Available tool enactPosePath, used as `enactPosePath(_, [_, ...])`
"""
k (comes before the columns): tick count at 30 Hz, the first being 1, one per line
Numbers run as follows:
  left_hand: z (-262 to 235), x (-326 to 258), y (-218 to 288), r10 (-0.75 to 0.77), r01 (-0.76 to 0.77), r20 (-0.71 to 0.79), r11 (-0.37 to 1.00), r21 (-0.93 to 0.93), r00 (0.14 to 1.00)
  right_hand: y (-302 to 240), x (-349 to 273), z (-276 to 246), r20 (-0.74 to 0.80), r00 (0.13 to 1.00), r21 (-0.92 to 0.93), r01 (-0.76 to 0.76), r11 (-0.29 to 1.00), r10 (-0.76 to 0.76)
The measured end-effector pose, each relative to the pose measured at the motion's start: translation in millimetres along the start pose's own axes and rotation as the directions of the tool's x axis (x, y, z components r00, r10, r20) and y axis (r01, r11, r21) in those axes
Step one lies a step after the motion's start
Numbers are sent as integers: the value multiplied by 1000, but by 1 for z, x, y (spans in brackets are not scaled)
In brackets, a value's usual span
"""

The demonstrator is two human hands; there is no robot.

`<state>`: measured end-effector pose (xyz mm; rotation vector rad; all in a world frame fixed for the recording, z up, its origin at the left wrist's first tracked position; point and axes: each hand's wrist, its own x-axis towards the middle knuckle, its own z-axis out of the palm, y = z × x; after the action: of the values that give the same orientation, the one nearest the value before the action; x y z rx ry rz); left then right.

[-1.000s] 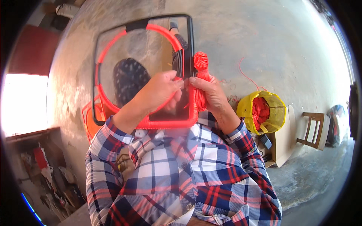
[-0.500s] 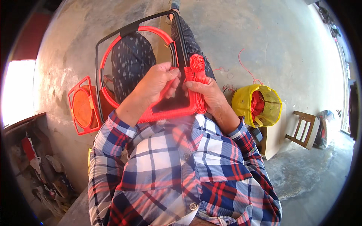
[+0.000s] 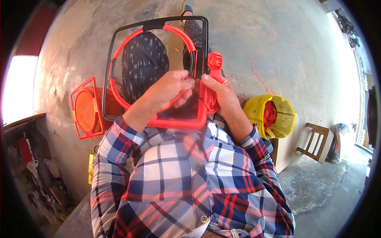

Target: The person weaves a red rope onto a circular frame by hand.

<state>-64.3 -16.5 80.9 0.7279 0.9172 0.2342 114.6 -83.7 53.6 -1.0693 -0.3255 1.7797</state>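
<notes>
A black rectangular frame [image 3: 158, 20] with an inner ring rests across my lap, tilted up. Red cord wraps its lower bar [image 3: 178, 123], part of its right bar and much of the ring [image 3: 131, 39]. My left hand [image 3: 172, 89] is closed at the ring's lower right, fingers curled; what it pinches is hidden. At the right bar, my right hand [image 3: 223, 90] grips the frame, thumb pressed on its edge. A hank of red cord [image 3: 214, 61] lies along that bar, partly under the hand.
Left on the floor stands an orange-red stool-like piece with a similar red frame [image 3: 85, 109]. A yellow bucket [image 3: 289, 116] holding red cord stands at right, near a small wooden stool [image 3: 316, 142]. A loose red strand [image 3: 259, 75] lies on the concrete floor.
The frame has turned slightly more upright and shifted right, its upper edge a little lower. My right thumb has moved up along the right bar. My left hand stays closed, slightly further right.
</notes>
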Motion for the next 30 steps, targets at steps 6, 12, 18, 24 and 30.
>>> enactPosePath(6, [-6, 3, -5, 39, -39, -34, 999, -5, 999, 6, -2, 8, 5, 999, -113, 35, 993, -35])
enactPosePath(12, [-24, 11, 10, 115, -118, -109, 993, -22, 987, 24, -21, 6, 20, 1000, -132, 5, 991, -2])
enactPosePath(18, [-34, 2, 17, 92, -97, -105, 994, -42, 990, 18, -35, -7, 118, 991, -171, -34, 985, 55])
enactPosePath(24, [-32, 1, 21, 106, -112, -107, 992, -52, 989, 20, -26, 4, -18, 1000, 115, 10, 993, -8])
enactPosePath(30, [-33, -2, 13, 103, -108, -148, 994, -23, 984, 21, -29, 17, 9, 997, -234, 82, 969, -82])
